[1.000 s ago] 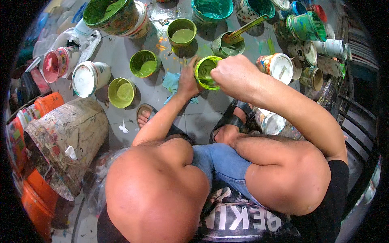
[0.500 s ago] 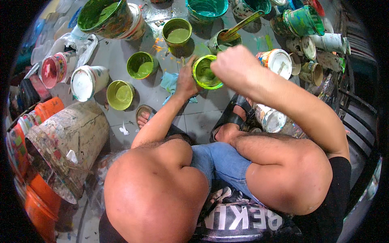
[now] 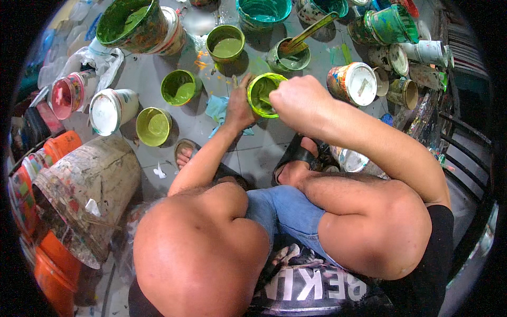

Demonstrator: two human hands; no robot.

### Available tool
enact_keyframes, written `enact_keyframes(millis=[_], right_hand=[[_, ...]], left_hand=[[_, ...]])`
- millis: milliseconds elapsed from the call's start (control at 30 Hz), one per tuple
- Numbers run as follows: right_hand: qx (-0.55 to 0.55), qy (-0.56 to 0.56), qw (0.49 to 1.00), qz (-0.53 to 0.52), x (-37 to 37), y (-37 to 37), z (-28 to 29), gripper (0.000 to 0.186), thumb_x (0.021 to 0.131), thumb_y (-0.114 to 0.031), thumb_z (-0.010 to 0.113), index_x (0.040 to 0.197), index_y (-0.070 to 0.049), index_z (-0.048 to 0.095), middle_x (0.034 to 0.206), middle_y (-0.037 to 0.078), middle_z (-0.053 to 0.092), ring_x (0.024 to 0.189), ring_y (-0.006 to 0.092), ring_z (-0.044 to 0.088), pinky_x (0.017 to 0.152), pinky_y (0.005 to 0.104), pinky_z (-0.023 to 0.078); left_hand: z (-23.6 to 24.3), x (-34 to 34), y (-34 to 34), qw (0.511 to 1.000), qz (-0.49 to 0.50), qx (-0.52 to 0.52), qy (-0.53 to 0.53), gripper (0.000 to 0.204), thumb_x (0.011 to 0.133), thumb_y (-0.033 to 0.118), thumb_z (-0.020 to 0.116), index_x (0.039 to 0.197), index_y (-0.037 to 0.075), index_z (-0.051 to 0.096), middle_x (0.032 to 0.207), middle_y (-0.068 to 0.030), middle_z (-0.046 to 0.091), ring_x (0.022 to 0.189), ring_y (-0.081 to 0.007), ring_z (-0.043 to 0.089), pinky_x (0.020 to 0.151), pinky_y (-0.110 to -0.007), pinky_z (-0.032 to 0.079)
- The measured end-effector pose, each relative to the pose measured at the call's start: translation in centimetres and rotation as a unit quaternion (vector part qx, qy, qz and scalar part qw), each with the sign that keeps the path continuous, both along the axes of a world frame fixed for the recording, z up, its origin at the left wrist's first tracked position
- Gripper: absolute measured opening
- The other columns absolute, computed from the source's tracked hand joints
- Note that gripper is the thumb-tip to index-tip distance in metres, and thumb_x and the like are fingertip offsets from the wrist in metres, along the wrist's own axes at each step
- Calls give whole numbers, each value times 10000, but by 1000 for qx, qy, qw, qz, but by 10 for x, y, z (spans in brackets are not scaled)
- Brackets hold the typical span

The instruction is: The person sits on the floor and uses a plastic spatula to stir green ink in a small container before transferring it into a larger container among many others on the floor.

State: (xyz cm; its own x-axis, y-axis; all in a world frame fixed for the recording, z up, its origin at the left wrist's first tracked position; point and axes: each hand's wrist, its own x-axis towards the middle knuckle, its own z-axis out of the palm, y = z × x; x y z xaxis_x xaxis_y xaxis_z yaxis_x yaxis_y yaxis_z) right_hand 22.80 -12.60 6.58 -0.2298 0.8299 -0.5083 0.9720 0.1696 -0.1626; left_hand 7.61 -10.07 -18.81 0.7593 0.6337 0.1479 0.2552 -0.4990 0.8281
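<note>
Lime pot (image 3: 251, 103): between both hands, ahead of the feet, green paint inside; whether its base rests on the floor (image 3: 256, 150) is hidden. Left hand (image 3: 242, 108): fingers curved wide around the pot's left wall, in hold of it. Right hand (image 3: 301, 98): at the pot's right rim, back upward, knuckles bent; fingertips hidden, so cannot tell how far they are closed or what, if anything, they grip.

Surroundings: crumpled blue cloth (image 3: 216, 109) on the floor, just left of the left hand. Grey-green pot (image 3: 288, 67) beyond the lime pot, paint-coated stick (image 3: 317, 34) leaning in it. Three green pots (image 3: 153, 138) stand apart, left of and beyond the left hand. Toward the floor's far edge, teal tub (image 3: 264, 26); toward its right edge, white-lidded tub (image 3: 360, 84); toward its left edge, large stained bucket (image 3: 100, 164) on its side
</note>
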Motion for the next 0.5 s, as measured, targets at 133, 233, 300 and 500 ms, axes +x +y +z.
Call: enact_keyframes(millis=[133, 233, 300, 500], right_hand=[[15, 40, 996, -79, 12, 17, 11, 150, 818, -176, 667, 870, -38, 697, 675, 151, 609, 599, 304, 596, 566, 374, 472], [-10, 123, 969, -215, 39, 10, 42, 154, 823, -178, 668, 878, -37, 697, 674, 151, 605, 595, 305, 591, 564, 373, 467], [-19, 179, 941, -285, 52, 1, 58, 157, 826, -180, 668, 884, -37, 697, 673, 151, 603, 593, 305, 588, 563, 373, 464], [-10, 225, 923, -313, 41, -19, 120, 165, 836, -185, 669, 900, -35, 697, 671, 150, 596, 585, 306, 577, 561, 371, 454]], left_hand=[[5, -16, 13, 999, -15, -40, 3, 1089, 614, 272, 883, 1419, -35, 218, 1297, -176, 502, 1210, -310, 502, 1098, -413, 342], [43, -10, 10, 983, -14, -170, -75, 1184, 581, 244, 909, 1450, 6, 142, 1304, -175, 486, 1246, -283, 470, 1091, -400, 358], [86, -15, 17, 965, -1, -233, -120, 1251, 549, 216, 930, 1467, 42, 97, 1304, -177, 483, 1265, -281, 452, 1083, -403, 373], [134, -49, 26, 769, 23, -592, -241, 1053, 668, 311, 861, 1471, 75, 223, 1432, -172, 405, 1341, -288, 394, 1123, -454, 328]])
